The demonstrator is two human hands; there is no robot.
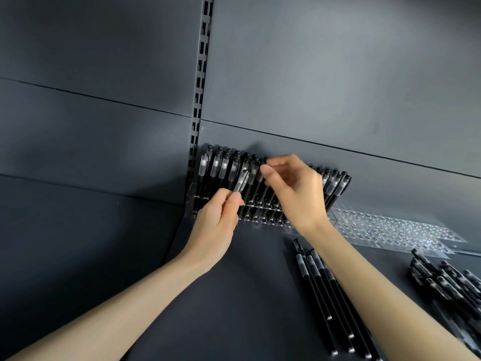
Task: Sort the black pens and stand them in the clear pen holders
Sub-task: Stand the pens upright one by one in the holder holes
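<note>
Placement is the step in hand: the left hand point(216, 220) has its grip clamped on one black pen point(240, 182), thumb and fingertips pinching the barrel, frosted cap tilted up against the row of standing pens point(218, 168) in the clear pen holder point(256, 218). The right hand point(296, 194) curls over the pen tops at the holder's middle; I cannot tell whether its grip holds one. Next, I judge, the pen's lower end must find a free hole in the holder's front rows and go in upright. Loose pens point(320, 290) lie on the shelf point(234, 295) in front of the holder, and an empty holder point(390, 227) lies to its right.
</note>
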